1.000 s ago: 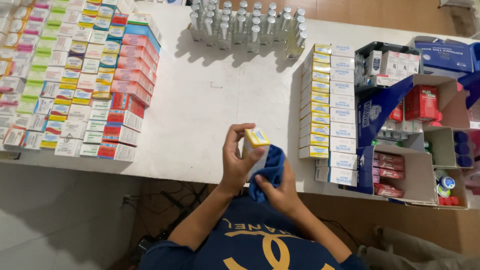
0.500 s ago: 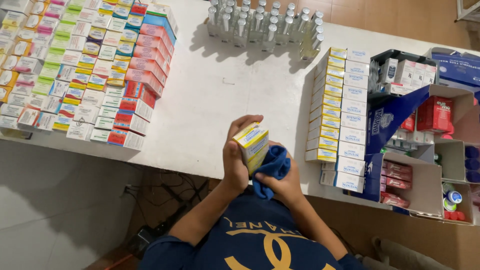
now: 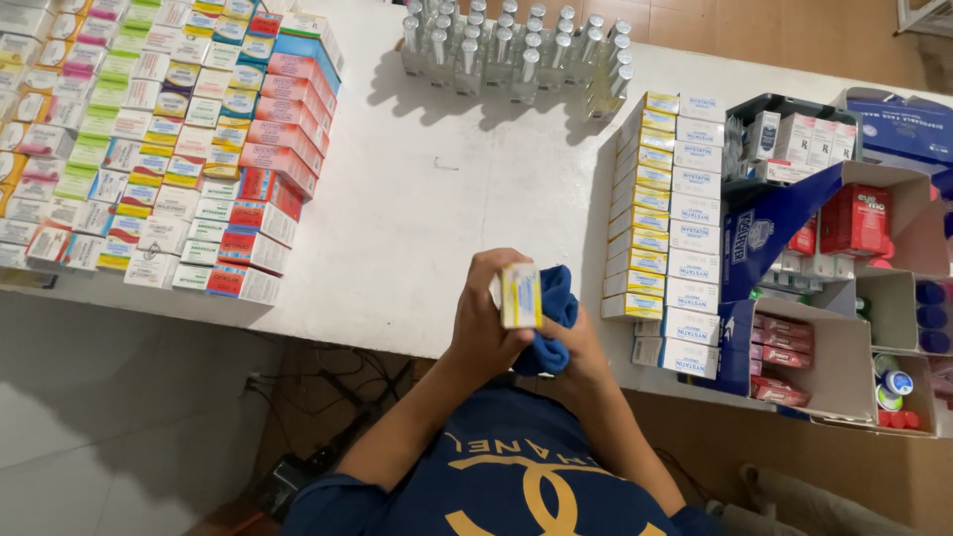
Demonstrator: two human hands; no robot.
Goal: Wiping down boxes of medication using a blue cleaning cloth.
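Along the left of the white desk (image 3: 417, 218) the coloured cartons (image 3: 159, 149) lie in tight, edge-to-edge rows, laid flat so each face shows — an arrangement that reads as sorting rather than storage. Nearer the middle, at the desk's near edge, the person's left hand (image 3: 483, 333) holds a small white-and-yellow box (image 3: 519, 295) up off the surface, tilted on end; the fingers (image 3: 496, 266) are wrapped over its top and left side, clamped on it, while the thumb side is hidden. Pressed against the box's right face is a blue cloth (image 3: 552, 318), bunched in the right hand (image 3: 581, 349), whose fingers are curled shut into the fabric — held so, it seems, to rub the box clean. At the back stands a cluster of silver-capped bottles (image 3: 516, 45), upright and close together. Further right, matching yellow-and-white boxes (image 3: 640, 203) sit stacked in a neat column, touching a second column of blue-and-white boxes (image 3: 698, 228), and beyond them open cardboard trays (image 3: 844, 337) hold red packets and small bottles.
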